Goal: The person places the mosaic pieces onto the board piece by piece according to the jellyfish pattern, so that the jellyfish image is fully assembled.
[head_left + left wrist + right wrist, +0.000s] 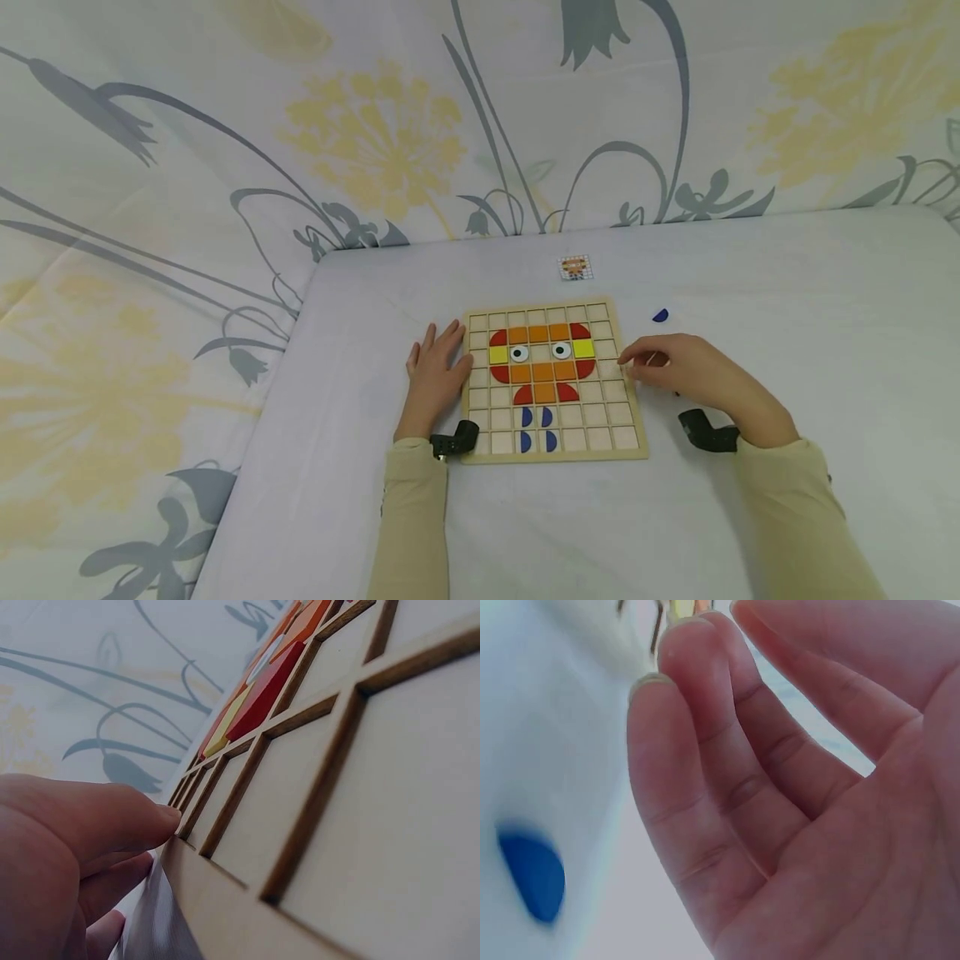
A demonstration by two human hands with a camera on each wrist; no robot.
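Observation:
A wooden grid board [554, 458] lies on the white-covered surface, with orange, red and yellow pieces and two eye discs forming a figure. Several blue half-discs [527, 417] sit in the cells below it. My left hand [432, 379] rests at the board's left edge, and its fingertips touch the rim in the left wrist view. Beside the right edge is my right hand [686, 371], fingers loosely bent, thumb near the index fingertip; I see no piece between them. In the right wrist view a blurred blue half-disc [532, 874] lies on the surface beside this hand.
Behind the board lies a small picture card [575, 267] showing a similar figure on a grid. Another loose blue half-disc [660, 316] is to the right of the board. Flower-patterned fabric [390, 142] rises behind the surface and on the left.

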